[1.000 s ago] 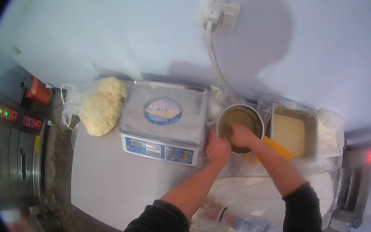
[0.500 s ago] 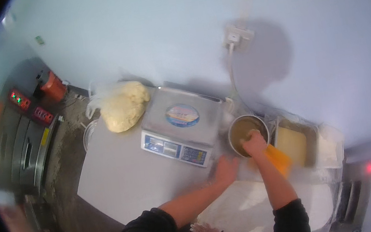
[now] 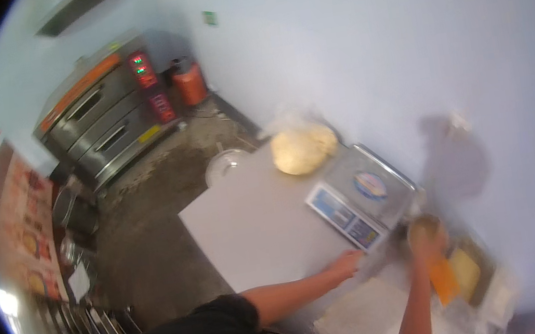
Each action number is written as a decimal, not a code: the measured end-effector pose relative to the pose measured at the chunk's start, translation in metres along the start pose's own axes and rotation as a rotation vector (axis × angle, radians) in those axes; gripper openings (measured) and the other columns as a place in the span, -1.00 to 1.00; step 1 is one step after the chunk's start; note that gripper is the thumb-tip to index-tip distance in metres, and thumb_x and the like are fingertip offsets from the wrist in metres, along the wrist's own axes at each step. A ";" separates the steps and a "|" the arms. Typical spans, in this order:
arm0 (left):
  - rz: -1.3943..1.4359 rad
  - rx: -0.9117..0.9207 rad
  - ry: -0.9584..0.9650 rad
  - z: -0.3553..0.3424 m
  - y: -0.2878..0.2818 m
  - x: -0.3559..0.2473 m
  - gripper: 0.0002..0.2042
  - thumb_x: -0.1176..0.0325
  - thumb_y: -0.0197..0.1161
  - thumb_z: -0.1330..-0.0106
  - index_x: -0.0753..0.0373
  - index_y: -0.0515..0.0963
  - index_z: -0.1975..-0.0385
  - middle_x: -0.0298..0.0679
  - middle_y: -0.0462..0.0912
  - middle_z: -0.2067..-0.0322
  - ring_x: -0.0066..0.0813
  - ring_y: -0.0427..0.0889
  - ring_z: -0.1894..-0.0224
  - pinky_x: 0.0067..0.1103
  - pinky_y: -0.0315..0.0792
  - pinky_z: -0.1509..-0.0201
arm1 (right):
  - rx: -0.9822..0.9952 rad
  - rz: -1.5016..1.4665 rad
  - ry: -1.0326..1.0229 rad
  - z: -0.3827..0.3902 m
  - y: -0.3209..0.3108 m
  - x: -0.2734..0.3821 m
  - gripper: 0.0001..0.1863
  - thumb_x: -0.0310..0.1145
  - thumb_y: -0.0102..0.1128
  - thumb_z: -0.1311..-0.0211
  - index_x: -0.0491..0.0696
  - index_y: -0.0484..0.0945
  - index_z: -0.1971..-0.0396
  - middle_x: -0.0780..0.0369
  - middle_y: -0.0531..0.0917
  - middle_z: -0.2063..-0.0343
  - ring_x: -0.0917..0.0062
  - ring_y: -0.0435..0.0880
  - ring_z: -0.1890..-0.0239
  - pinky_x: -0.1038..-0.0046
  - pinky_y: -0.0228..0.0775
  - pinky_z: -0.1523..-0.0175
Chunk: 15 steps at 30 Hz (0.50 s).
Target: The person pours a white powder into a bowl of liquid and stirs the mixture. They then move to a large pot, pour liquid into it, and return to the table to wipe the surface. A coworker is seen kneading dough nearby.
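My right hand (image 3: 429,246) reaches over the round metal pot (image 3: 419,222), its fingers blurred and partly hidden at the rim. Earlier the pot showed brownish contents. My left hand (image 3: 346,266) is low over the table by the front corner of the scale (image 3: 396,197); its fingers are smeared by motion. Beside the right forearm lies a flat orange piece (image 3: 444,280), perhaps a scraper. Right of it, a pale yellow slab (image 3: 465,273) sits in a metal tray (image 3: 487,265). A large lump of yellow dough (image 3: 300,153), partly under clear plastic, rests beyond the scale.
A pale, flour-dusted sheet or board (image 3: 362,315) lies at the table's near side. Across the floor stand a steel deck oven (image 3: 104,115) with lit red panels and an orange-red cylinder (image 3: 189,85). A white round tub (image 3: 226,165) sits beyond the table's edge.
My view has swung left, bringing the whole oven and more floor into sight. The right hand stays at the pot; the left hand remains near the scale's front corner.
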<state>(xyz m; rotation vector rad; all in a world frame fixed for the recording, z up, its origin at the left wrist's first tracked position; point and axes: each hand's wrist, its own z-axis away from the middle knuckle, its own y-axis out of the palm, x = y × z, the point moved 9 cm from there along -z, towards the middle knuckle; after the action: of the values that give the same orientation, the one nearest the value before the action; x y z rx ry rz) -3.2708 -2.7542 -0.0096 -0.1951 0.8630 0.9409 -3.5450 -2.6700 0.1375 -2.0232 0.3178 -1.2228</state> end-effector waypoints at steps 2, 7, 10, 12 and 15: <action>0.079 0.138 0.067 0.000 0.040 -0.055 -0.32 -0.28 0.02 -0.43 0.03 0.28 -0.39 -0.27 0.46 -0.02 -0.37 0.46 -0.05 -0.34 0.37 -0.17 | -0.037 -0.196 -0.058 0.026 -0.017 0.037 -0.32 -0.19 0.11 -0.48 -0.18 0.21 -0.48 0.00 0.23 -0.49 0.16 0.16 -0.52 0.20 -0.06 -0.57; 0.134 0.102 0.433 0.056 0.146 -0.150 -0.37 -0.11 0.02 -0.50 0.10 0.27 -0.47 -0.18 0.30 -0.40 -0.19 0.33 -0.38 -0.32 0.23 -0.41 | 0.279 -0.295 -0.176 0.098 0.009 0.076 -0.39 -0.15 -0.07 -0.59 -0.17 0.22 -0.48 0.01 0.23 -0.49 0.18 0.18 -0.52 0.22 -0.05 -0.57; -0.284 0.279 0.744 0.089 0.144 -0.146 -0.39 -0.06 0.02 -0.52 0.18 0.32 -0.44 -0.12 0.34 -0.43 -0.10 0.35 -0.42 -0.29 0.27 -0.43 | 0.328 -0.405 -0.196 0.103 0.009 0.069 -0.40 -0.13 -0.12 -0.61 -0.17 0.24 -0.47 0.01 0.26 -0.47 0.19 0.20 -0.50 0.22 -0.03 -0.56; -0.770 0.171 1.007 0.098 0.100 -0.132 -0.41 -0.06 0.02 -0.52 0.25 0.40 -0.37 -0.07 0.44 -0.35 -0.09 0.43 -0.35 -0.28 0.34 -0.36 | 0.261 -0.655 -0.196 0.098 0.000 0.072 -0.41 -0.11 -0.15 -0.62 -0.16 0.25 -0.46 0.01 0.27 -0.46 0.19 0.22 -0.50 0.22 -0.02 -0.56; -0.439 -0.160 0.539 0.061 -0.006 -0.087 -0.43 -0.02 0.08 -0.50 0.34 0.49 -0.27 0.00 0.56 -0.23 -0.10 0.54 -0.24 -0.27 0.41 -0.28 | 0.329 -0.890 -0.243 0.113 0.013 0.100 -0.41 -0.08 -0.20 -0.63 -0.16 0.27 -0.45 0.01 0.30 -0.44 0.19 0.24 -0.49 0.22 0.00 -0.55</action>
<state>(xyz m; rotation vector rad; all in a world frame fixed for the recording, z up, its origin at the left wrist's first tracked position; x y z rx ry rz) -3.2574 -2.7819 0.0929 -0.7699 1.1757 0.5434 -3.3962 -2.6810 0.1637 -2.0188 -0.9367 -1.3687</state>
